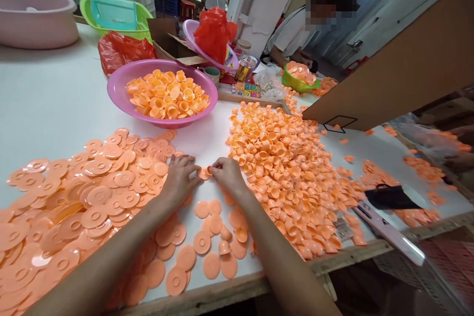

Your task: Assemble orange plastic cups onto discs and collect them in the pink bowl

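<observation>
Between my two hands is a small orange plastic toy cup (203, 173), partly covered by fingers. My left hand (180, 176) pinches its left side with thumb and forefinger. From the other side, my right hand (226, 174) grips a small orange piece at the cup's right edge, mostly hidden by the fingertips. A wide spread of flat orange toy saucers (99, 195) lies left of and under my left arm. Right of my right hand is a large heap of small orange toy cups (281, 168). Loose saucers (202, 242) and a few cups lie between my forearms.
A pink basin (122, 103) of orange cups stands beyond my hands. Behind it are a red plastic bag (126, 52), a green basket (142, 15) and jars (246, 68). A cardboard sheet (400, 54) rises at right, near a phone (392, 232). A person (292, 34) sits opposite.
</observation>
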`<action>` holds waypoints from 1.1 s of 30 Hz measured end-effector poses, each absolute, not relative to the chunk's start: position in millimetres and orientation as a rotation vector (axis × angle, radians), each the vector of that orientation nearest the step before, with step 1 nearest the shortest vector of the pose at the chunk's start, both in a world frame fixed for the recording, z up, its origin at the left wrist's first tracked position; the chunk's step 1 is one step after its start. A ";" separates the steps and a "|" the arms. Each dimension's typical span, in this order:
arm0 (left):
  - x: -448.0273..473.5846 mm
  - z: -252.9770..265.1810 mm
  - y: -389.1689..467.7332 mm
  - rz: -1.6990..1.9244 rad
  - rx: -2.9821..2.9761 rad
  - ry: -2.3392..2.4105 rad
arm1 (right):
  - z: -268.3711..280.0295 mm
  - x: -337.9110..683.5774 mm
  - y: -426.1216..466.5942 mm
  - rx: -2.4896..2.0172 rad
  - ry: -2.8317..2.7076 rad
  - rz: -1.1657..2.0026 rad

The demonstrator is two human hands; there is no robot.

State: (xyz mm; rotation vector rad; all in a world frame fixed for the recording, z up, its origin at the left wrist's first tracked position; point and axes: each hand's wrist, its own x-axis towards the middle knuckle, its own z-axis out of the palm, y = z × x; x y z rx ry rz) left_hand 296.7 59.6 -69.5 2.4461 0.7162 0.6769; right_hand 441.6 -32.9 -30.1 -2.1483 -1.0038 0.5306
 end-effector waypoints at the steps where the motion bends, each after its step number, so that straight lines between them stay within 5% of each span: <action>1: 297.4 -69.8 59.4 0.676 2.427 0.731 | -31.3 440.3 -28.3 -2.167 -1.020 0.530; 24: 317.0 -36.1 65.3 0.243 1.744 0.942 | -14.5 425.7 -11.3 -2.486 -1.386 0.409; 33: 315.6 -23.3 54.5 0.294 1.732 0.935 | -10.1 420.8 -33.9 -2.277 -1.147 0.500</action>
